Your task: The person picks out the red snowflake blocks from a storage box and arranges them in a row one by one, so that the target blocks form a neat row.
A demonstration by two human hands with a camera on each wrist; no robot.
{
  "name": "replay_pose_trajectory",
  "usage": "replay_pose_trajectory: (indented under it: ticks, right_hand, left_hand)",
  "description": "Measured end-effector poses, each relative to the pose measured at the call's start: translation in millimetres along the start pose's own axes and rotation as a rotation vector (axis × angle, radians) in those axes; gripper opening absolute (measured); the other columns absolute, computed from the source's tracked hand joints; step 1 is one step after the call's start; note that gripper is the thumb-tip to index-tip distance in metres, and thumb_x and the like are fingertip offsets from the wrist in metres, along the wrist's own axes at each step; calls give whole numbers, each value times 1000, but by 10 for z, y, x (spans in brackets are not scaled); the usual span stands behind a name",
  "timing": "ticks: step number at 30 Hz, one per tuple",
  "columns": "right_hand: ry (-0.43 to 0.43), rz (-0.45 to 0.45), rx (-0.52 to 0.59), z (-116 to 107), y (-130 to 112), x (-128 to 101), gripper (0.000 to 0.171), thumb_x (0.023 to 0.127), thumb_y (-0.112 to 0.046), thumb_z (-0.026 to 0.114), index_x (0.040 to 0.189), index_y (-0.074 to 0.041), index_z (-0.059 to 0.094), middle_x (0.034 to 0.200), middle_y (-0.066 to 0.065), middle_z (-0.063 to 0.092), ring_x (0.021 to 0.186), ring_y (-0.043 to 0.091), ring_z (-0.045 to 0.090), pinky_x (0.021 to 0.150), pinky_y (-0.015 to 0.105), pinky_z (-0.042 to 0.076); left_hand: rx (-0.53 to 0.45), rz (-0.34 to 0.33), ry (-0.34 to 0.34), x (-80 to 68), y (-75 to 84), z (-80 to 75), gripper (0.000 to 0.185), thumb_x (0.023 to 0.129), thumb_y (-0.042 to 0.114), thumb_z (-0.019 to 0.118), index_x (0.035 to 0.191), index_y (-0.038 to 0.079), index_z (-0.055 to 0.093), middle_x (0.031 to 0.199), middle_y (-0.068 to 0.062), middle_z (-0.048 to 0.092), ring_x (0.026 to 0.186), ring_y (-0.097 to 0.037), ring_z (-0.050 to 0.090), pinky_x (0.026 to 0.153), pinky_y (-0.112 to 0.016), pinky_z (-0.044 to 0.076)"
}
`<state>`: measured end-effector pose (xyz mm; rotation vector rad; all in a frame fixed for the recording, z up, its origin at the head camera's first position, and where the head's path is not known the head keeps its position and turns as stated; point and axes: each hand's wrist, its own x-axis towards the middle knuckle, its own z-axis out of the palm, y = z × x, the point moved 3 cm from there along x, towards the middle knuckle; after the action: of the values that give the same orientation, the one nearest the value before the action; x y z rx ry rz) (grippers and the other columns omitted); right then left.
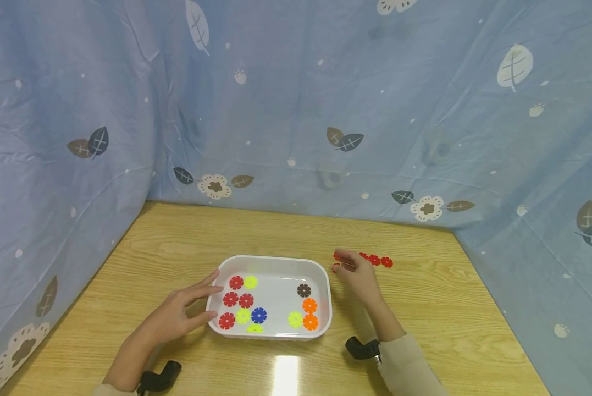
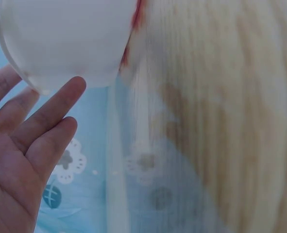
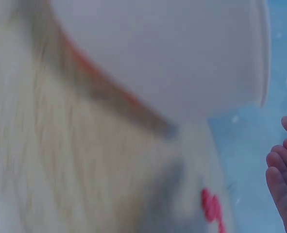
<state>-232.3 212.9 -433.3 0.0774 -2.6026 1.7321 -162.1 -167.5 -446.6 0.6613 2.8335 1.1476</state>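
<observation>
A white plastic tray (image 1: pixel 277 297) sits on the wooden table, with notched plastic discs in several colours inside. On its left side lie red discs (image 1: pixel 230 299), yellow ones (image 1: pixel 243 315) and a blue disc (image 1: pixel 259 315); on the right are a brown disc (image 1: pixel 304 290) and orange discs (image 1: pixel 310 306). My left hand (image 1: pixel 174 313) is at the tray's left rim, fingers spread and thumb over the edge. Beyond the tray's right corner, my right hand (image 1: pixel 359 276) hovers by red discs (image 1: pixel 375 260) on the table, partly covering them. Nothing shows in its fingers in the right wrist view.
A blue curtain (image 1: pixel 296 110) with leaf and flower prints encloses the table (image 1: pixel 216 225) at the back and sides. Black wrist cameras (image 1: pixel 362 348) are strapped on both wrists. Light glares on the wood in front of the tray.
</observation>
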Motion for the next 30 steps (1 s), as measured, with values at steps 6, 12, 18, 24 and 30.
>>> replay_pose_trajectory:
  ticks: [6,12,18,24,30]
  right_hand:
    - [-61,-50,31,178,-232,-94,37,82,-10,63,117,-7,56,121,13,56,111,29,53,93,37,45]
    - [-175,-138,73,426,-506,-204,40,81,-6,64,119,2,53,121,17,55,112,30,52,96,40,42]
    - [-311,-177,83,646,-764,-321,42,82,-6,62,121,5,49,124,16,53,115,30,50,99,42,38]
    - [-375,-246,70,891,-884,-338,43,83,-7,62,121,6,49,122,17,54,114,32,51,97,42,40]
    - [-434,-272,38,1174,-877,-306,40,82,-4,62,120,3,51,121,17,56,112,30,52,96,41,41]
  left_hand:
    - [2,20,7,1,-6,1,43,79,36,66,120,25,57,143,9,33,126,-16,39,99,-23,35]
    - [-11,71,14,-4,-7,-4,43,80,35,65,120,22,57,143,3,34,126,-21,40,98,-11,29]
    - [-13,81,17,-7,32,-13,41,80,32,66,119,21,57,143,0,35,125,-23,40,98,-14,31]
    - [-10,69,10,-9,47,-28,41,81,33,65,120,22,57,143,1,34,126,-21,40,98,-21,35]
    - [-10,21,4,1,-9,-6,43,79,36,65,120,25,57,143,9,33,126,-16,39,98,-35,39]
